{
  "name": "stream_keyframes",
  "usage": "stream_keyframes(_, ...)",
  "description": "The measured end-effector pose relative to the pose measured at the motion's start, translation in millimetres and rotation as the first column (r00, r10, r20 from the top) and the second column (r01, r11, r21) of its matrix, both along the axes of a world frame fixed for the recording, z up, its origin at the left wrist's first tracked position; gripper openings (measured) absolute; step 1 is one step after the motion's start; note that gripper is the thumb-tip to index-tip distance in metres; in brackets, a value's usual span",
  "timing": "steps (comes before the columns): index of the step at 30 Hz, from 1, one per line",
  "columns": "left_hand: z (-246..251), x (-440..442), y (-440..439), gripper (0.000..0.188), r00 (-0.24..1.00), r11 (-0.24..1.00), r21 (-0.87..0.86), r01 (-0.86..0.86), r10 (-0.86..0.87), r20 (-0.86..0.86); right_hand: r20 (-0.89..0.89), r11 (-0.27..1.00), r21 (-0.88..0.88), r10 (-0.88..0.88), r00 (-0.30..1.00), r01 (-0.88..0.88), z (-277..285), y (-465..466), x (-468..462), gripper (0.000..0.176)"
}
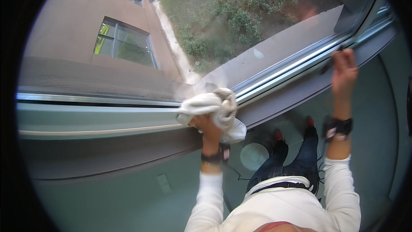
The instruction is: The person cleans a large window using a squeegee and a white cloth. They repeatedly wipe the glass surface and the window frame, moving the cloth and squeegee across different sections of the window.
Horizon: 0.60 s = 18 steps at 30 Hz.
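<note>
My left hand (206, 125) is closed on a bunched white cloth (204, 103), with a ribbed beige part folded in at its right. The cloth lies against the lower corner of the window, where glass and pale frame meet. Off to the right, my right hand (345, 66) is raised at the window frame (289, 71). Its fingers are curled at a small dark part that looks like a window handle (340, 48); motion blur hides its exact shape. Through the window glass (225, 22) I see smears and a faint reflection.
A grey sill (112, 154) runs below the frame. Under it, the wall carries a white socket plate (164, 183). A round white-topped bucket (254, 156) stands on the floor beside my feet. Cables trail near my legs. Outside are shrubs (238, 25) and a building wall (74, 35).
</note>
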<state>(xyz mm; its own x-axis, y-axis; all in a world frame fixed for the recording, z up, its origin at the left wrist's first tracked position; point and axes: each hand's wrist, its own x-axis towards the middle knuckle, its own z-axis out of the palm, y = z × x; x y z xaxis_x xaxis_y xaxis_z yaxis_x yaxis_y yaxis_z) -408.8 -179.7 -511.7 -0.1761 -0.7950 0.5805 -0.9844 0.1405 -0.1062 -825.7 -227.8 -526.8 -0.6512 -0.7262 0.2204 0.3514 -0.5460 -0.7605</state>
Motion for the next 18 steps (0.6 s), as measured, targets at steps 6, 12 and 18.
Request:
stream_keyframes(6,65,17,-88,0.06,0.986,0.775,-0.632,-0.022,0.123,0.117,-0.287,0.947,-0.321,-0.115,0.951,0.018,122,-29,-181,0.023)
stream_keyframes(12,362,-103,-150,0.051,0.955,0.502,-0.816,0.285,-0.219,0.198,-0.286,0.883,-0.412,0.107,0.952,-0.223,166,-70,-220,0.025)
stream_keyframes(18,363,-263,-172,0.047,0.866,0.618,-0.619,0.486,-0.244,0.436,-0.278,0.824,-0.397,0.313,0.908,-0.405,161,-81,-199,0.009)
